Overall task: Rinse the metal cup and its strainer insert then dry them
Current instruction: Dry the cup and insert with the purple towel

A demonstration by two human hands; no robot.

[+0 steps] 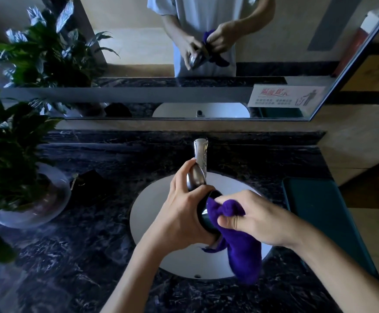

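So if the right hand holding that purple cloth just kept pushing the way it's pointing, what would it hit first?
Most likely the metal cup. The right hand pinches the purple cloth and points left toward the cup's open mouth, which the left hand holds over the sink. The cloth would go in first; depth is hard to judge.

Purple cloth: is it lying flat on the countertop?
No: the right hand pinches the purple cloth against the mouth of the metal cup above the sink.

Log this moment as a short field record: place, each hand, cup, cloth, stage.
place: white sink in a dark marble counter, mirror behind
left hand: grips the metal cup over the sink
right hand: pinches the purple cloth, pushing it into the cup's mouth
cup: tilted, mouth toward the person
tap: no water seen
stage: drying the cup
strainer: not identifiable
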